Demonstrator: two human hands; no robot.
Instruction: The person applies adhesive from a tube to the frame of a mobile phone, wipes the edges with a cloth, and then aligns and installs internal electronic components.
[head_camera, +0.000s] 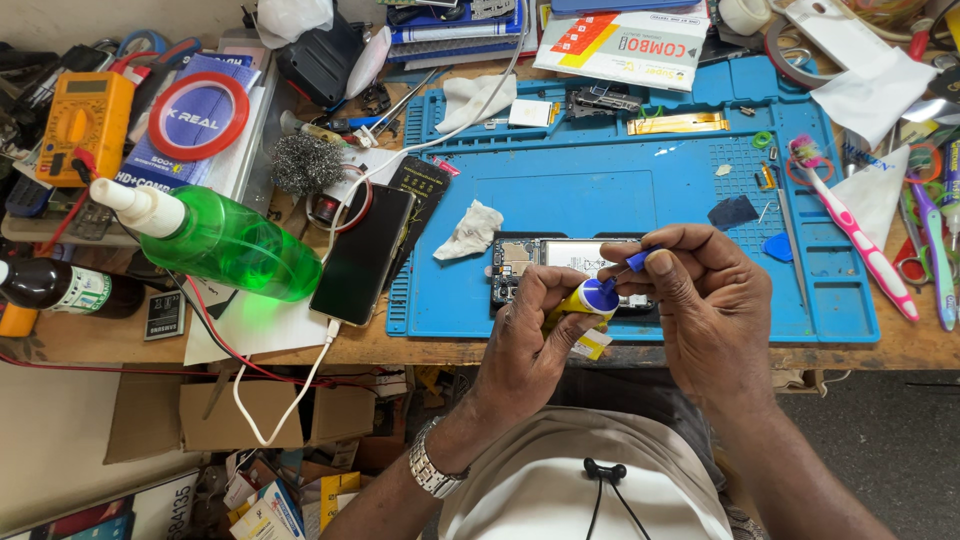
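Inspector: Nearest the lens, both hands work over the tabletop (120, 340) edge. Left hand (525, 345), wristwatch (432, 470) on the wrist, has its fingers clamped round a yellow glue tube (585, 305) with a blue neck.

Clerk: And the right?

Inspector: Right hand (710, 310) has thumb and forefinger pinched together on the tube's small blue cap (640, 260), at the nozzle end.

Clerk: What lies under them?

Inspector: An opened phone (530, 262), back off, on the blue repair mat (620, 190). Both hands cover most of it.

Clerk: Surroundings?

Inspector: Left of the mat, a dark phone (362, 255) on a white cable (300, 390), then a green spray bottle (225, 240) on its side. A crumpled tissue (472, 230) sits just beside the opened phone. Right side, a pink toothbrush (855, 230). Farther back, steel wool (307, 163), a yellow multimeter (85, 125), and a red tape ring (198, 115).
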